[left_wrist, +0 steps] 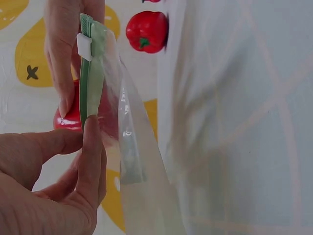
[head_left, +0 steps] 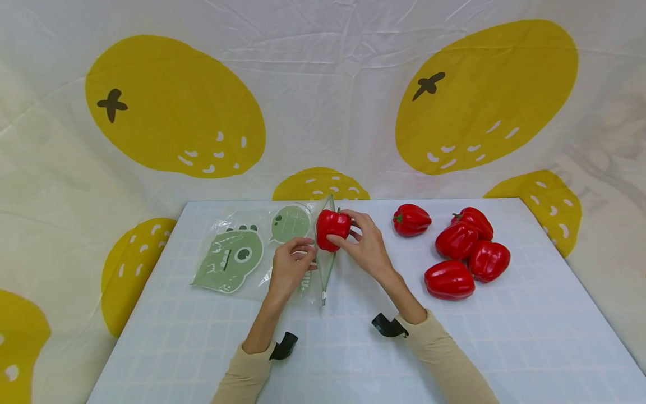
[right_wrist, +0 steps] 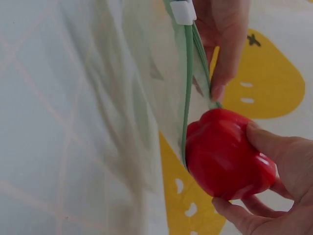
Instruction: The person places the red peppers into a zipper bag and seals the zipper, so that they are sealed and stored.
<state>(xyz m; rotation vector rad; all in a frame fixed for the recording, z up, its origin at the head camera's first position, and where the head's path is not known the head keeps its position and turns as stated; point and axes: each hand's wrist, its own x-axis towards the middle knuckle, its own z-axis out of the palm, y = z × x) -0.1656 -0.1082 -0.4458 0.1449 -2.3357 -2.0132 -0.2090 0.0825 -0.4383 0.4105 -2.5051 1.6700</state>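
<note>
A clear zip bag [head_left: 262, 286] with green cartoon prints lies on the table, its green-edged mouth parted and facing right. My left hand [head_left: 292, 261] pinches one edge of that mouth between thumb and fingers, as the left wrist view shows. With thumb and fingertips, my right hand [head_left: 365, 244] grips a red bell pepper [right_wrist: 227, 154] right at the opening. Part of the pepper shows through the bag film in the left wrist view. A white slider [left_wrist: 84, 46] sits near one end of the green zip strip.
To the right, a single red bell pepper [head_left: 411, 219] lies near the table's back edge. Several more form a cluster, with one pepper [head_left: 449, 280] at its front. A white cloth [head_left: 323, 112] with yellow fruit prints hangs behind the pale checked table [head_left: 343, 359].
</note>
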